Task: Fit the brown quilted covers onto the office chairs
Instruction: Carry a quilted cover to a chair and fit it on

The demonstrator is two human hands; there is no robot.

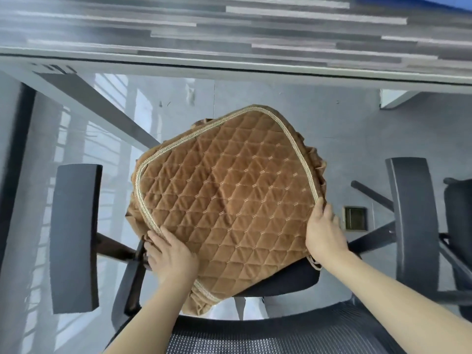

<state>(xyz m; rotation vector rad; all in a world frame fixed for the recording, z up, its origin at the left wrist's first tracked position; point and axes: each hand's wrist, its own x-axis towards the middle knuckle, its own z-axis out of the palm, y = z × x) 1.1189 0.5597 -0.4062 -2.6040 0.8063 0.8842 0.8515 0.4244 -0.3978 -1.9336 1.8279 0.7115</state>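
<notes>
A brown quilted cover [224,190] with beige piping and a ruffled skirt lies skewed over the black seat [286,279] of an office chair, seen from above. The seat's near right corner shows bare below the cover. My left hand [171,256] grips the cover's near left corner, fingers curled over the edge. My right hand [323,231] holds the cover's right corner at the piping. The chair's mesh backrest [293,333] curves along the bottom of the view. Its two armrests, the left armrest [75,236] and the right armrest [415,221], flank the seat.
A grey wood-grain desk [229,31] spans the top, its edge just beyond the chair. Grey desk legs [102,108] slant underneath. A floor socket [355,217] sits right of the seat. Another black chair [459,226] stands at the far right. The floor is glossy grey.
</notes>
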